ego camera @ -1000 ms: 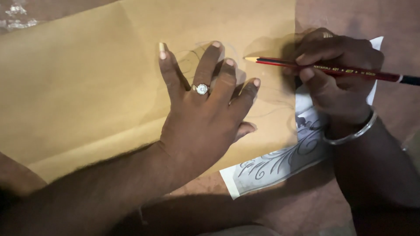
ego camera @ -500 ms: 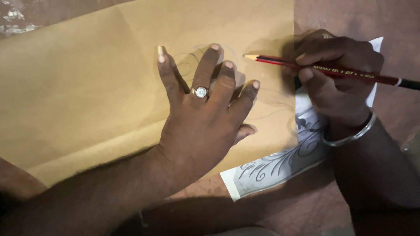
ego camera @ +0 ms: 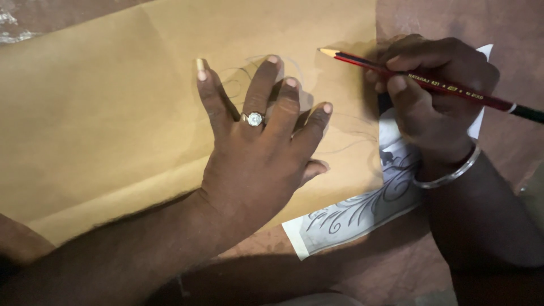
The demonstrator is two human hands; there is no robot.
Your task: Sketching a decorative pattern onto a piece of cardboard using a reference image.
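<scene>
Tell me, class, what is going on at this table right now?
A person is working on a large tan sheet of paper. The left hand, wearing a ring, lies flat on the sheet with fingers spread, over faint pencil curves. The right hand grips a red and black pencil with its point just above the sheet's right edge; whether it touches is unclear. A white paper printed with a leafy pattern sticks out from under the tan sheet, beneath the right wrist and its metal bangle.
</scene>
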